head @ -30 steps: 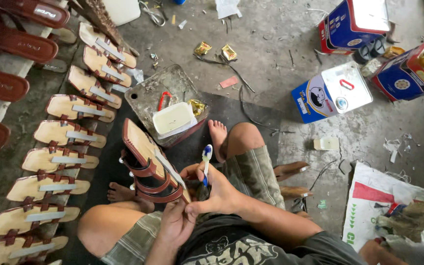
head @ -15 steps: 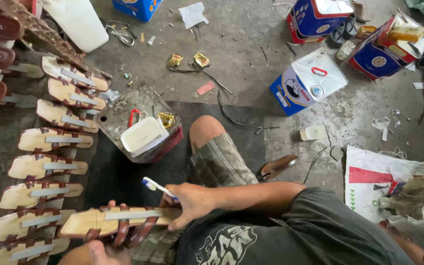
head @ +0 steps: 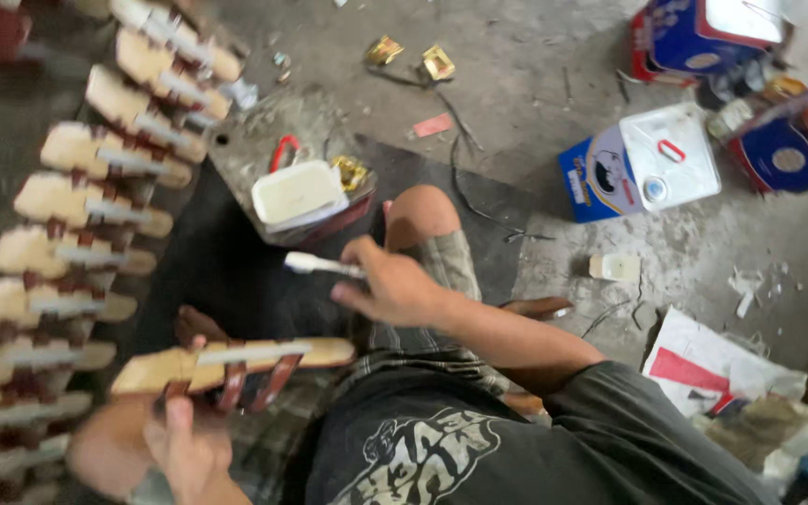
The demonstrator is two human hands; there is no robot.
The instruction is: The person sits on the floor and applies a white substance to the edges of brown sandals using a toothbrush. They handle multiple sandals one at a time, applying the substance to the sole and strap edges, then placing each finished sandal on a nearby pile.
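A: Since half a second ago, the right hand (head: 395,288) has lifted the brush (head: 322,266) up toward the tub (head: 297,193); the sole (head: 236,363) sits much as it did.

B: Grip states?

A: Right hand closed around the brush handle, bristles pointing left, just short of the tub. Left hand (head: 187,447) closed on the sole from below, holding it level over the lap, brown straps hanging beneath.

B: Surroundings?

A: At left, a row of soles (head: 95,213) lies side by side on the floor. Behind the tub stands a blue-and-white can (head: 642,164); paper (head: 717,369) lies at right.

B: Good practice for this step?

A: Judging by the pose: load the bristles lightly, keep the sole level, and spread evenly without touching the straps.
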